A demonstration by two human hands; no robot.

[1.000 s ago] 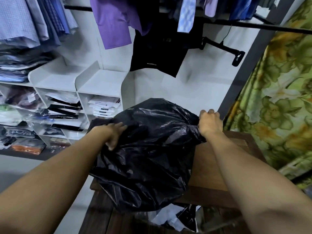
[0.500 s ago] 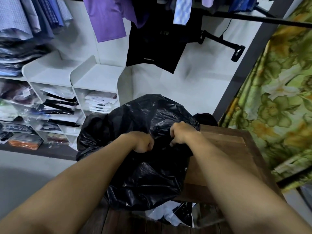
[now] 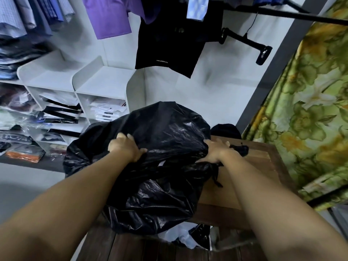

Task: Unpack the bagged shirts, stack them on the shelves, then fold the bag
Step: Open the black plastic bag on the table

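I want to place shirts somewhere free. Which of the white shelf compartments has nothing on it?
The top white shelf, right-hand bay, shows a bare surface; the compartment below it holds folded white shirts.

Left arm: bare, stretched forward from the lower left.
Left hand (image 3: 125,147): palm down, fingers curled into black plastic, thumb tucked to the right.
Right arm: bare, stretched forward from the lower right.
Right hand (image 3: 216,150): palm down, fingers spread forward, thumb pinching a gathered fold of plastic.
Spacing: hands well apart, about level.

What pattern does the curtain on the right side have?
The curtain has large green and yellow flowers, seen best in the head view.
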